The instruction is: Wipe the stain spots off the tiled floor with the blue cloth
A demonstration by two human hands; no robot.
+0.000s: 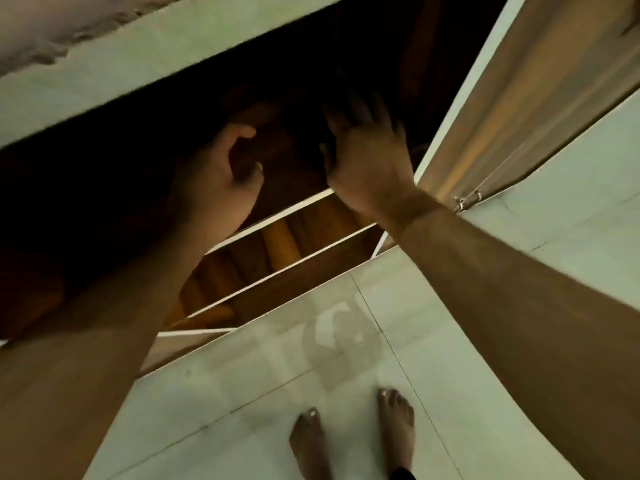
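A: Start close in. What's underfoot?

B: Two bare feet (353, 434) on the pale tiled floor (485, 393), with grout lines crossing it. Just ahead of the toes lies a greyish smear (341, 336), which I take for one of the stain spots. It looks unwiped.

A: So which step is this?

B: By my reading, fetching. The blue cloth is nowhere in view, so wiping hasn't begun. Both arms reach into an open cupboard (284, 258) with white-edged shelves and brownish contents too dim to name.

A: And the hands?

B: The left hand (221, 174) has its fingers curled, thumb near the fingertips; I can't tell whether it holds anything. The right hand (367, 150) is blurred, fingers spread and fairly straight, gripping nothing I can see.

A: Next move?

B: Probably finding the cloth in that dark recess, then crouching to the smear.

A: Farther off?

B: The open cupboard door (519, 109) at right, hinge (467, 201) showing, and a pale ledge (138, 60) above.
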